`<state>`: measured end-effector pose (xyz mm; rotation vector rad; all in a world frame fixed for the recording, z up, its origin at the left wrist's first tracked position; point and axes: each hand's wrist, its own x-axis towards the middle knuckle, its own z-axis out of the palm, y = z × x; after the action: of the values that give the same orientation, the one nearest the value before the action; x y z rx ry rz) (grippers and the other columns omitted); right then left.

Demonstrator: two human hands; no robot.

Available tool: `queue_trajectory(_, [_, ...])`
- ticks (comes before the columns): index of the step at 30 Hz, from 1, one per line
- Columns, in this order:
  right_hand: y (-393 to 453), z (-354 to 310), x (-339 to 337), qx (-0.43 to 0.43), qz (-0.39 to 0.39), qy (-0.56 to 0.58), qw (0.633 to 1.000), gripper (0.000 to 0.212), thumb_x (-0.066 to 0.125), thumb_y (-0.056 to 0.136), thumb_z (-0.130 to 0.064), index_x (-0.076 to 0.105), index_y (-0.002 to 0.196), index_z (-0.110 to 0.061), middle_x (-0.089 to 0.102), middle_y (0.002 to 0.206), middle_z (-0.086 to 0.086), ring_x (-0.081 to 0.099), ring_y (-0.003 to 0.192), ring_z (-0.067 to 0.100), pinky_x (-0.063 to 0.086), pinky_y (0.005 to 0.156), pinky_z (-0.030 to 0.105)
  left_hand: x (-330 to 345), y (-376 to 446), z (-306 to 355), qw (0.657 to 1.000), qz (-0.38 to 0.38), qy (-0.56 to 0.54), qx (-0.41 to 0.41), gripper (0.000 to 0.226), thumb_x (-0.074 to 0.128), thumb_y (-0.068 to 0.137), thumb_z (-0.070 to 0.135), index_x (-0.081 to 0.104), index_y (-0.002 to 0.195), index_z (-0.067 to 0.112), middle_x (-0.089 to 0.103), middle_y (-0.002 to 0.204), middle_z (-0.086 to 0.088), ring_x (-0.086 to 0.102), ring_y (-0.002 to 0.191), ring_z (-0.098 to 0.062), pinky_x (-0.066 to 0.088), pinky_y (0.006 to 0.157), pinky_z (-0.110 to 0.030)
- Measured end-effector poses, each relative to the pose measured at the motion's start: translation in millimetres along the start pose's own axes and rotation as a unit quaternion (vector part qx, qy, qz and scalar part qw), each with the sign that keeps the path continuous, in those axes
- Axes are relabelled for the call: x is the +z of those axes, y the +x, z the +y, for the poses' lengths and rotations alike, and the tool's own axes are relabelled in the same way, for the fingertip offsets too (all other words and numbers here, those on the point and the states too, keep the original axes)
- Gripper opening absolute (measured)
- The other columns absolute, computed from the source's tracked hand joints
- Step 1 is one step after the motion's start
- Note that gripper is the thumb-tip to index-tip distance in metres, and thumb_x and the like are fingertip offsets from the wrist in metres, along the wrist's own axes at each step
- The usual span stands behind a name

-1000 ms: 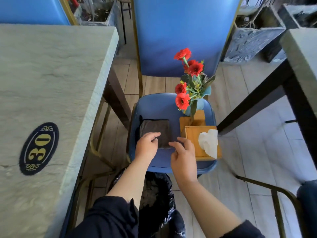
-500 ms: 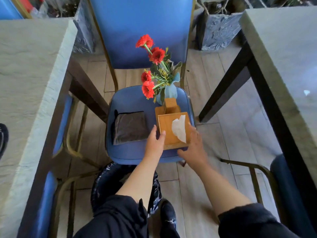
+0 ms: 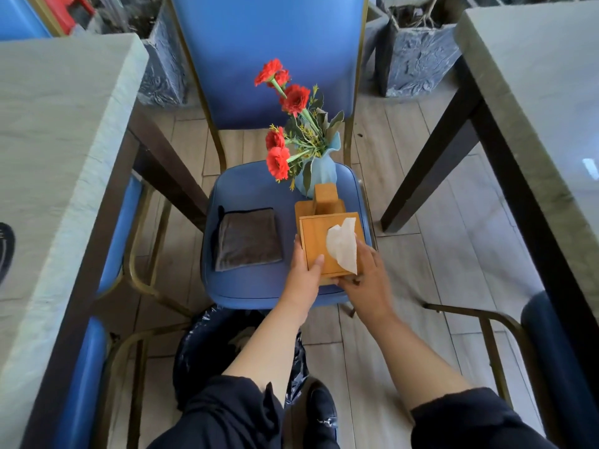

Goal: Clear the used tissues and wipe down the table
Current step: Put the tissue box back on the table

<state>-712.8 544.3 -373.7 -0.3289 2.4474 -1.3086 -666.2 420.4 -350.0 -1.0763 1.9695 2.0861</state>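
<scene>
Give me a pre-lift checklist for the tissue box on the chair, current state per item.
1. Left hand grips the near-left corner of the tissue box: ok.
2. Right hand holds the box's near-right side: ok; the fingers under it are hidden.
3. White tissue sticks loosely out of the top and could snag or pull out: not ok.
4. Flower vase stands close behind the box, stems leaning over: not ok, lift clear of it.
5. Grey cloth lies apart on the chair seat, out of the way: ok.
6. Box is free of the wooden holder behind it: cannot tell.
</scene>
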Motion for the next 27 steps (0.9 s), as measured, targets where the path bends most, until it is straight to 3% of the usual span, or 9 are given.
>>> queue_trajectory(3, [-17,-15,-6,0.014,0.001,0.009,1.0,0.078,0.076,0.076,-0.012,0.036,0.142,-0.026,0.037,0.139,-0.007,0.042,0.123,0.009,0.037,0.082,0.006,-3,-22,9,1.0,0.004,0.001,-0.002,0.061,0.043,0.101,0.032,0.008,0.151,0.038,0.034,0.148,0.01,0.036,0.133,-0.014,0.032,0.107,-0.032])
queue_trajectory(6, [-46,-37,-17,0.018,-0.001,0.021,1.0,0.073,0.077,0.076,-0.014,0.04,0.137,-0.025,0.038,0.139,-0.006,0.045,0.125,0.014,0.046,0.098,0.03,-7,-55,20,1.0,0.007,0.003,-0.002,0.061,0.043,0.101,0.033,0.008,0.15,0.04,0.035,0.147,0.011,0.037,0.132,-0.014,0.032,0.109,-0.035])
queue_trajectory(8, [-69,-55,-27,0.01,-0.003,0.028,1.0,0.069,0.076,0.076,-0.014,0.042,0.134,-0.027,0.037,0.139,-0.007,0.047,0.124,0.015,0.048,0.098,0.038,-11,-80,27,1.0,0.012,0.007,-0.002,0.061,0.043,0.1,0.033,0.009,0.15,0.041,0.037,0.146,0.01,0.038,0.131,-0.015,0.033,0.11,-0.038])
queue_trajectory(11, [-106,-87,-40,-0.005,-0.001,-0.003,1.0,0.068,0.075,0.077,-0.011,0.043,0.137,-0.024,0.038,0.141,-0.005,0.047,0.122,0.013,0.042,0.091,0.026,-24,-121,36,1.0,0.012,-0.018,0.017,0.06,0.044,0.1,0.028,0.013,0.15,0.041,0.04,0.146,0.009,0.042,0.129,-0.014,0.034,0.111,-0.039])
queue_trajectory(16, [-174,-147,-44,-0.044,-0.003,0.006,0.999,0.07,0.075,0.077,-0.013,0.043,0.139,-0.022,0.039,0.141,-0.007,0.046,0.121,0.01,0.039,0.088,0.023,-62,-201,51,0.998,0.02,-0.019,0.053,0.062,0.046,0.098,0.037,0.012,0.149,0.043,0.04,0.146,0.009,0.041,0.131,-0.017,0.034,0.112,-0.048])
queue_trajectory(21, [-249,-208,-28,-0.092,-0.015,0.018,0.996,0.067,0.07,0.081,-0.009,0.042,0.14,-0.024,0.039,0.139,-0.011,0.039,0.112,-0.002,0.032,0.076,0.003,-116,-288,61,0.993,0.06,-0.039,0.098,0.062,0.049,0.092,0.043,0.019,0.146,0.047,0.046,0.141,0.013,0.045,0.127,-0.013,0.035,0.109,-0.039])
queue_trajectory(24, [-286,-244,-11,-0.127,-0.036,0.035,0.991,0.066,0.068,0.08,-0.006,0.043,0.139,-0.025,0.039,0.135,-0.013,0.043,0.115,0.002,0.033,0.077,0.001,-153,-334,62,0.987,0.09,-0.062,0.12,0.051,0.045,0.099,0.03,0.025,0.144,0.045,0.05,0.134,0.014,0.048,0.12,-0.011,0.038,0.1,-0.032])
queue_trajectory(27, [-314,-279,11,-0.161,-0.058,0.039,0.984,0.066,0.067,0.079,-0.004,0.045,0.137,-0.028,0.039,0.131,-0.012,0.045,0.11,0.002,0.035,0.077,0.003,-192,-369,61,0.98,0.126,-0.082,0.134,0.048,0.047,0.097,0.035,0.03,0.14,0.047,0.051,0.135,0.012,0.05,0.122,-0.013,0.041,0.104,-0.04])
